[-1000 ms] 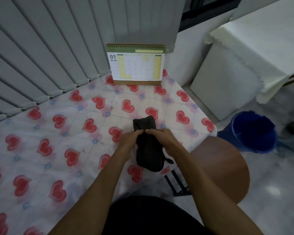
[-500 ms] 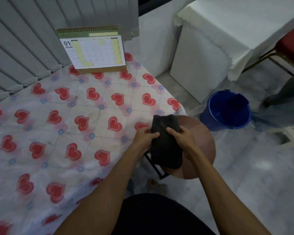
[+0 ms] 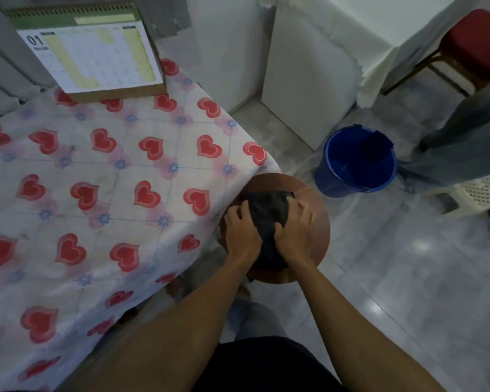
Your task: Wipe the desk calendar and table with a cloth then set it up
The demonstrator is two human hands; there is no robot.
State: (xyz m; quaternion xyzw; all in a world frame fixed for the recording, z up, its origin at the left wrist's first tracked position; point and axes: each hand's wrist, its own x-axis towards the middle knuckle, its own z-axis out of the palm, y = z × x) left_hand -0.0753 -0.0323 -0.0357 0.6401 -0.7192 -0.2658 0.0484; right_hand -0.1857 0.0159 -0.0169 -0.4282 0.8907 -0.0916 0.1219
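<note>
Dim, soft picture, glare spots on the floor tiles (image 3: pixel 422 246) (wide-angle bending at edges)

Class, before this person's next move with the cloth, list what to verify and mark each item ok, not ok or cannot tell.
1. Cloth in hand: ok, left hand and right hand both press it on the round stool.
2. Calendar standing on the table: ok, upright at the far edge.
3. Table free of other objects: ok, only the calendar shows.
4. Calendar wiped: cannot tell.
5. Cloth damp: cannot tell.
6. Bucket out of the way: ok, on the floor beyond the stool.
</note>
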